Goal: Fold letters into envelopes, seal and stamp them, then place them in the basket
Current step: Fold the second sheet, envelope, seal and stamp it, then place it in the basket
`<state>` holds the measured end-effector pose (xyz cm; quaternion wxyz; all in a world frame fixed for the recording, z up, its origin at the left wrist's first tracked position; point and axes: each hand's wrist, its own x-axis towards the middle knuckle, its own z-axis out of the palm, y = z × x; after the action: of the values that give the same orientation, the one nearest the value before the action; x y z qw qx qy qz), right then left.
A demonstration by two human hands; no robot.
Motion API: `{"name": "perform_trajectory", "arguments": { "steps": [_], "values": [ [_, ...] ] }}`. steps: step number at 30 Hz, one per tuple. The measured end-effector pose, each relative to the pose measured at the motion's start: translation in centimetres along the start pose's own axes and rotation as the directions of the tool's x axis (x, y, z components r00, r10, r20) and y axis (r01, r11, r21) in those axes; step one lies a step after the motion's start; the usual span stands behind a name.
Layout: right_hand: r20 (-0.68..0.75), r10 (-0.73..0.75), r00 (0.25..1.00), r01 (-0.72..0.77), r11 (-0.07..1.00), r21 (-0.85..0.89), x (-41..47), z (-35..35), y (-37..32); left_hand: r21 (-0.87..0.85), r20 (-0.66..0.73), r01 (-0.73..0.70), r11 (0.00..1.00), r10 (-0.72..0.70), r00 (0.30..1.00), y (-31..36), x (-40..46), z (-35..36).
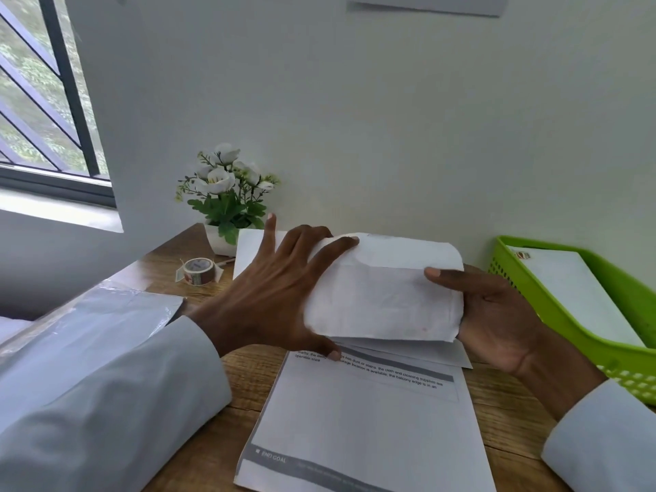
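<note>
Wooden tabletop (504, 413) against a white wall, window at left.

Nearest: printed sheet (358, 420) lying flat at the front edge, waiting its turn, by my reading. Clear-wrapped paper pack (106, 314) sitting at left, partly under the left sleeve.

Centre, raised above the sheet: envelope (383, 296), being held between both hands. Left hand (269, 296) is gripping its left end, fingers spread over the top, thumb underneath. Right hand (497, 314) is cupping the right end, thumb pressing on the face. Folded paper edges are showing below the envelope; the letter is probably being worked in, so sealing and stamping are likely still ahead.

Beyond: tape roll (198, 271) sitting at left, within reach for sealing. Another white sheet (248, 250) lying behind the left hand, largely hidden by it. Potted flowers (223, 193) standing at the wall.

Right: green basket (568, 314), already carrying a white envelope with a small sticker at its corner. Path to it looks unobstructed.
</note>
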<state>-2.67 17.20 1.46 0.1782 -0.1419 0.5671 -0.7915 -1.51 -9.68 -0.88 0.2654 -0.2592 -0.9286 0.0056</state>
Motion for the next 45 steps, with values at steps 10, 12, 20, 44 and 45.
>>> {"name": "perform_trajectory", "arguments": {
  "steps": [10,12,20,44,45],
  "values": [
    [0.174,0.044,0.984,-0.024,0.993,-0.117,-0.8,0.6,-0.4,0.068,0.036,-0.025,0.997,0.022,0.999,-0.5,-0.2,0.1],
    [0.189,0.051,0.981,-0.023,0.989,-0.146,-0.7,0.4,-0.4,0.069,0.033,-0.034,0.997,0.032,0.999,-0.5,-0.1,0.1],
    [0.082,0.012,0.997,-0.003,0.994,-0.107,0.4,-0.1,0.1,0.014,0.013,0.012,1.000,-0.012,1.000,-0.1,-0.1,-0.3],
    [0.066,-0.711,0.700,0.162,0.068,-0.984,3.7,-3.3,2.4,-0.084,0.008,0.065,0.994,-0.064,0.998,-6.1,-1.6,0.5],
    [0.087,-0.705,0.703,0.166,0.044,-0.985,4.2,-3.4,2.1,-0.089,0.004,0.070,0.994,-0.070,0.998,-6.1,-1.7,0.5]
  ]
}}
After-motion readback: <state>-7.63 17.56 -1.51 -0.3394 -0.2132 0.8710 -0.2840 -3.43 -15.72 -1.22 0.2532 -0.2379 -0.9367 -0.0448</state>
